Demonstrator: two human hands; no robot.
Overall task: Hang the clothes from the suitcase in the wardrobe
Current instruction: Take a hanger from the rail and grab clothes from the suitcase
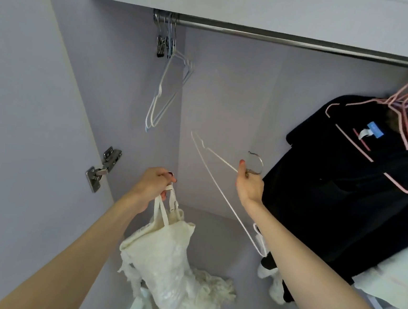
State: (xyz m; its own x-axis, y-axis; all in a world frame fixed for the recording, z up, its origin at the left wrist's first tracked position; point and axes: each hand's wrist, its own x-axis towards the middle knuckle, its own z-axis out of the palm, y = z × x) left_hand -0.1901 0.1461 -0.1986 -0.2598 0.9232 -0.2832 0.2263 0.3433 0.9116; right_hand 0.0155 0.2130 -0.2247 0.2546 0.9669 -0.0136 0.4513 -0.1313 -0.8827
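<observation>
Straps left, hanger right, both under the rail.
My left hand (153, 187) pinches the white dress (161, 252) straps; my right hand (249, 186) grips the white hanger (216, 185) by its hook, its long axis slanting down just right of the straps.

Both arms raised; left hand (153, 187) and right hand (250, 183) gripping.

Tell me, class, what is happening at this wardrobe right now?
A person is partway through hanging clothes. The left hand grips a cream lace top by its straps, while the right hand holds a white wire hanger near its metal hook. The top is not on the hanger yet. Above, the rail carries spare hangers at its left end and a black garment on a pink hanger at the right.
</observation>
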